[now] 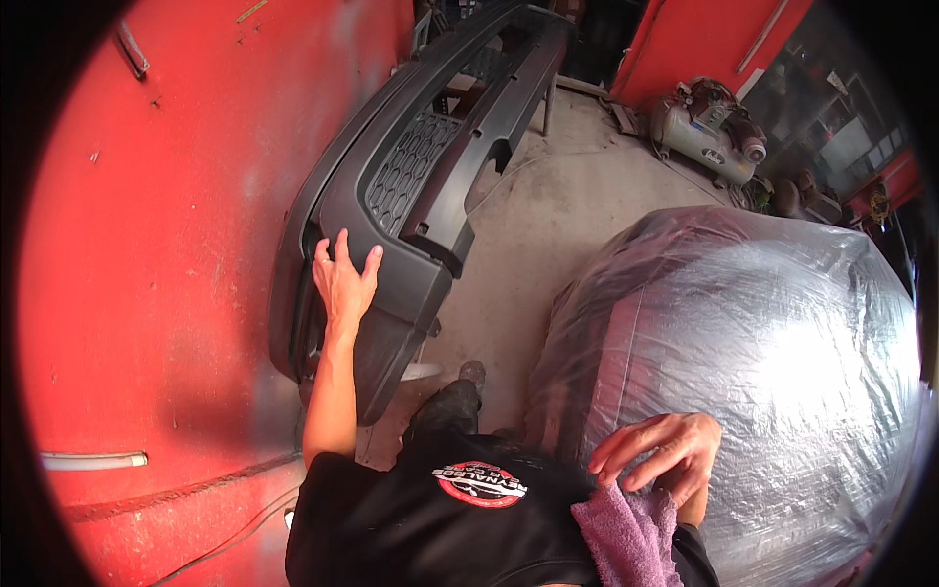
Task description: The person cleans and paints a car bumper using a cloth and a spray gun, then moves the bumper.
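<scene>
A dark grey car bumper (pixel 386 284) with a honeycomb grille (pixel 413 161) stretches away from me along the red wall. On its near end rests my left hand (pixel 344 279), fingers spread over the surface and nothing held in them. At the lower right, close to my body, my right hand (pixel 665 455) grips a purple cloth (pixel 626 533), which hangs down from the curled fingers. Part of the cloth and the right thumb are hidden.
Clear plastic sheeting covers a large car-like shape (pixel 724 342) on my right. An air compressor (pixel 709 132) stands on the concrete floor (pixel 533 245) at the far right. The red wall (pixel 166 245) runs close on the left, with a cable (pixel 230 538) along its base.
</scene>
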Tool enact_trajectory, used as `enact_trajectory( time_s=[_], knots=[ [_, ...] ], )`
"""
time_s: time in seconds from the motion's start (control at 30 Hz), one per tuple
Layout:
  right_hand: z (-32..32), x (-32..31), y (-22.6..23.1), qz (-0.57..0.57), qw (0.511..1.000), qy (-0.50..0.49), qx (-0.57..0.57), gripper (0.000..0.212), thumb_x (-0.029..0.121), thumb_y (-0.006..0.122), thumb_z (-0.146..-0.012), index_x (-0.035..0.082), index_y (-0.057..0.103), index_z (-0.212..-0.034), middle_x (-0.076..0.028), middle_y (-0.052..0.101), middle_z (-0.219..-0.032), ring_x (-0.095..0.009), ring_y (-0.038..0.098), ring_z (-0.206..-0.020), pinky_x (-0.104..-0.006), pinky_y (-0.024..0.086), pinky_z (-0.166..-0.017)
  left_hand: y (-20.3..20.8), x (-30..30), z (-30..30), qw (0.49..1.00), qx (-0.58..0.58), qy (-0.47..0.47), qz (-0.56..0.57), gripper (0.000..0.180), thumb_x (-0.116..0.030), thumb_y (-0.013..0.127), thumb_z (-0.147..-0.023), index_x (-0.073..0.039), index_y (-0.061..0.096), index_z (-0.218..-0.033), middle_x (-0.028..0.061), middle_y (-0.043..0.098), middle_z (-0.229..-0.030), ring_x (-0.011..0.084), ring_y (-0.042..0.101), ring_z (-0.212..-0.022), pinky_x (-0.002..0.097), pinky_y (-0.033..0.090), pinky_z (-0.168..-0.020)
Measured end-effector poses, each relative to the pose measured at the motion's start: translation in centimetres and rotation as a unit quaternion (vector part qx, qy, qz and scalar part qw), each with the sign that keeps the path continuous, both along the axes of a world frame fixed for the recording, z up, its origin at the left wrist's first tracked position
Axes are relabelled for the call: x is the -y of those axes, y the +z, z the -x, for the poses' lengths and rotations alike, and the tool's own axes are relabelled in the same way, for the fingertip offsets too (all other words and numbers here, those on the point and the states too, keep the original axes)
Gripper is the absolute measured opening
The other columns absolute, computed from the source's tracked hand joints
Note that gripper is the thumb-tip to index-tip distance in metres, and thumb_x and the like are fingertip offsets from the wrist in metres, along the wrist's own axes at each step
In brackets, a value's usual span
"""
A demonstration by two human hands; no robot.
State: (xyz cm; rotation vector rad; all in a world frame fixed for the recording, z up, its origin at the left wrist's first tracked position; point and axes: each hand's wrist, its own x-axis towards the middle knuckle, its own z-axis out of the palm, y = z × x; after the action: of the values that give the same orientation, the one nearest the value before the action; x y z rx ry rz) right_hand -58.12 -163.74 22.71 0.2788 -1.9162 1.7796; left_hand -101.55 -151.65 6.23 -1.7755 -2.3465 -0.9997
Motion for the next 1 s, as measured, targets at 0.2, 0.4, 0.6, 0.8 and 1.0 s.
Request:
enact_trajectory(
  time_s=[0.2,0.4,0.6,0.8,1.0],
  knots=[
    [1.6,-14.3,-9.8,0.222,0.848,-0.342,0.338,0.057,0.024,0.073,-0.088,-0.002,0.053,-0.135,-0.018,0.064,-0.122,-0.028,0.062,-0.114,-0.0395,0.05,-0.093,1.1,-4.2,-2.1,0.993,0.017,0.105,-0.052,0.069,-0.044,0.067,-0.089,-0.001,0.047,-0.139,0.029,0.033,-0.147,0.0435,0.034,-0.136,0.055,0.026,-0.112],
    [1.8,-27.7,-14.9,0.111,0.769,-0.418,0.471,0.058,0.043,0.067,-0.091,-0.001,0.059,-0.129,-0.017,0.068,-0.111,-0.023,0.065,-0.103,-0.0349,0.051,-0.088,4.4,-10.8,-1.0,0.988,-0.013,0.13,-0.077,0.062,-0.041,0.068,-0.09,-0.001,0.052,-0.134,0.0239,0.042,-0.144,0.0409,0.035,-0.138,0.0531,0.028,-0.113],
    [-1.3,-47.8,-17.3,0.326,0.725,-0.519,0.313,0.076,0.054,0.064,-0.09,0.001,0.045,-0.141,-0.016,0.056,-0.129,-0.026,0.058,-0.11,-0.0375,0.05,-0.089,9.1,-24.1,-2.2,0.994,-0.092,0.03,0.057,0.098,-0.048,0.081,-0.073,-0.002,0.037,-0.147,0.026,0.033,-0.152,0.0416,0.029,-0.142,0.0521,0.022,-0.117],
    [-0.5,-72.3,-17.7,0.44,0.708,-0.517,0.195,0.123,0.068,0.072,-0.074,0.002,0.008,-0.155,-0.024,0.029,-0.154,-0.039,0.039,-0.135,-0.055,0.035,-0.107,9.6,-32.3,-2.1,0.952,-0.029,0.052,0.3,0.118,-0.038,0.091,-0.057,-0.007,0.028,-0.152,0.0276,0.023,-0.157,0.0433,0.02,-0.146,0.0508,0.021,-0.119],
    [3.3,-80.8,-17.6,0.416,0.717,-0.518,0.211,0.137,0.064,0.081,-0.065,-0.011,0.005,-0.151,-0.029,0.039,-0.144,-0.04,0.041,-0.134,-0.0472,0.038,-0.109,6.3,-32.2,-1.9,0.978,-0.024,0.078,0.194,0.091,-0.043,0.08,-0.077,0.001,0.038,-0.145,0.0294,0.045,-0.142,0.0449,0.042,-0.133,0.0483,0.035,-0.111]
  ],
)
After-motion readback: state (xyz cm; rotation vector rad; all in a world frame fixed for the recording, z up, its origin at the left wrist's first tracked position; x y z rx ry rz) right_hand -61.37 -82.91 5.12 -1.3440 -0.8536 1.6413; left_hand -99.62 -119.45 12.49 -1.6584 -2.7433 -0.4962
